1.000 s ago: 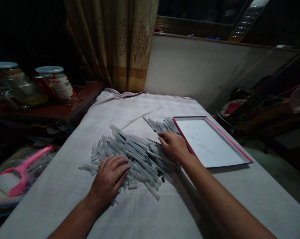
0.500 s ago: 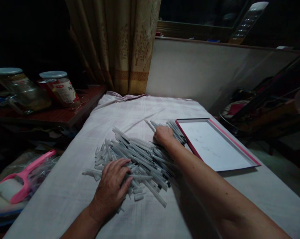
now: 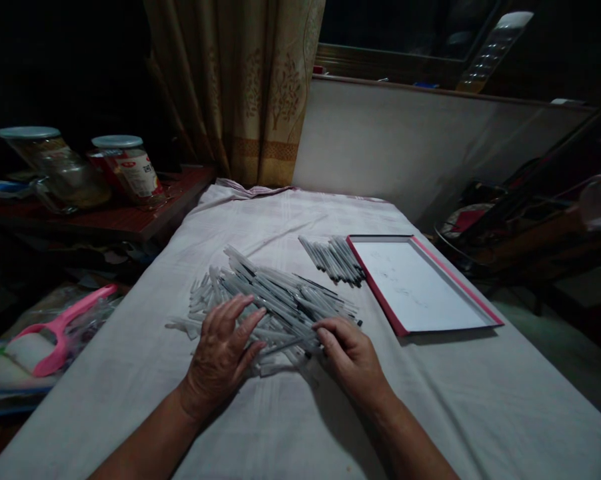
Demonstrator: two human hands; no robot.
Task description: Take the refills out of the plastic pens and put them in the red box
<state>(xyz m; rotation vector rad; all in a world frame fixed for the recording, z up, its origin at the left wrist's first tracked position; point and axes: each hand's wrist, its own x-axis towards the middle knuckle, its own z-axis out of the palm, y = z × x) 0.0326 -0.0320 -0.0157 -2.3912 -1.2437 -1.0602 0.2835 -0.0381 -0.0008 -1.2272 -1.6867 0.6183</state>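
A loose pile of slim, clear-grey pens (image 3: 275,293) lies on the white cloth, some with dark ends. My left hand (image 3: 224,343) rests over the pile's near left side, fingers apart and holding nothing that I can see. At the near right edge of the pile, my right hand (image 3: 350,353) pinches the end of a pen (image 3: 293,345) between thumb and fingers. Small clear pieces, perhaps caps, are mixed in at the pile's left. Farther back, a neat row of pens (image 3: 333,259) lies beside the red-edged box lid (image 3: 380,293).
The white cloth (image 3: 280,440) covers the table. On the left, a dark wooden stand (image 3: 145,227) bears jars (image 3: 138,170) and a glass mug (image 3: 70,190). Below it lies a pink-handled tool (image 3: 65,327) among plastic bags. A curtain (image 3: 260,87) hangs behind.
My right hand has come back from the row of pens to the near right of the pile and now pinches a pen. My left hand stays over the pile, its fingers slightly raised.
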